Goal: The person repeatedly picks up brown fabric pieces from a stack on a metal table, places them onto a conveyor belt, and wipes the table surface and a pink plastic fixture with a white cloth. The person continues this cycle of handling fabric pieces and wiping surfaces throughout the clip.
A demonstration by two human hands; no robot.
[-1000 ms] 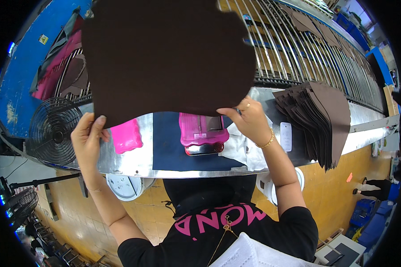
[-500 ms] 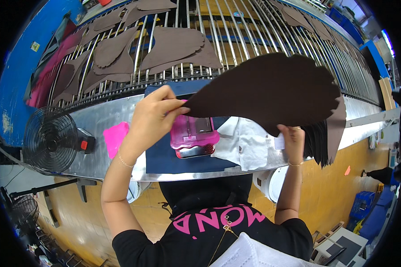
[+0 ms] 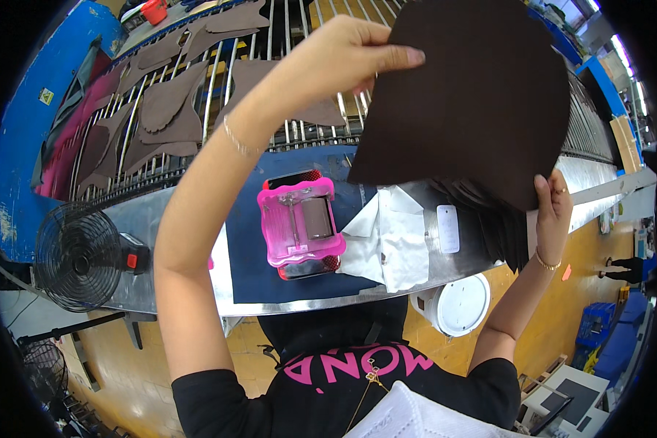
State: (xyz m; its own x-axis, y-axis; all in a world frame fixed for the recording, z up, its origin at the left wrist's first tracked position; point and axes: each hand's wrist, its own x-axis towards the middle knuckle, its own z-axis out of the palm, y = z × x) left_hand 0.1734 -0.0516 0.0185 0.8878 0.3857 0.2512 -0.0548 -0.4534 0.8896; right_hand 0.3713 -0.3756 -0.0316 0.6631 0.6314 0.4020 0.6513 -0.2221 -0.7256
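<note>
The head-worn camera (wide fisheye) looks down on the nearby table (image 3: 588, 174).

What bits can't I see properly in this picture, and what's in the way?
All in the head view:
Brown sheet: its top is cut off by the picture's upper edge.
Left hand: its index fingertip is hidden behind the sheet.
Pile of brown pieces: partly covered by the sheet.
Bright pink thing: just a sliver shows; the left forearm hides the rest.
Far person: the head is lost in the dark rim.

Elbows (image 3: 177, 257) bent, left hand (image 3: 356, 55) and right hand (image 3: 554, 212) pinching
</note>
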